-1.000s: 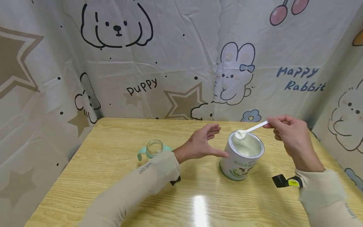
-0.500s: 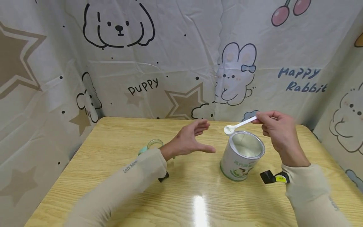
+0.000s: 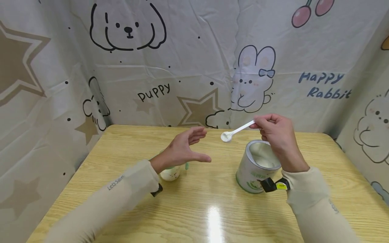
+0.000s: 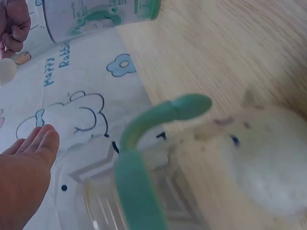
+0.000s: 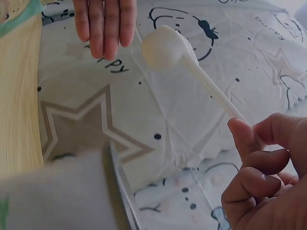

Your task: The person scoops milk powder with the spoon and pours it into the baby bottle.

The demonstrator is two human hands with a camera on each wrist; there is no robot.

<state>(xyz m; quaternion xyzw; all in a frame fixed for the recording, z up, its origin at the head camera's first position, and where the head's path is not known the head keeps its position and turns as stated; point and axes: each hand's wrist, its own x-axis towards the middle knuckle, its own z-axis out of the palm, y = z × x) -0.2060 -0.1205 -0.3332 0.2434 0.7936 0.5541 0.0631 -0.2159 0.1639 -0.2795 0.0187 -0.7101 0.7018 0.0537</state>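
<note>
My right hand (image 3: 278, 138) pinches the handle end of a white measuring scoop (image 3: 240, 131), held level in the air left of the milk powder can. White powder heaps in the scoop's bowl, as the right wrist view also shows (image 5: 165, 48). The open can (image 3: 255, 168) stands upright on the table with powder inside, partly hidden by my right hand. My left hand (image 3: 182, 146) hovers with fingers extended and thumb spread, holding nothing. Behind and below it is a clear baby bottle (image 3: 171, 173), mostly covered by the hand; its green handle (image 4: 139, 182) shows large in the left wrist view.
The light wood table (image 3: 194, 202) carries the can on the right and the bottle on the left. A printed cloth (image 3: 194, 60) hangs behind the table and along both sides.
My right hand has carried the scoop with powder leftward, from over the can to beside it. My left hand has drawn back left, away from the can and in front of the bottle.
</note>
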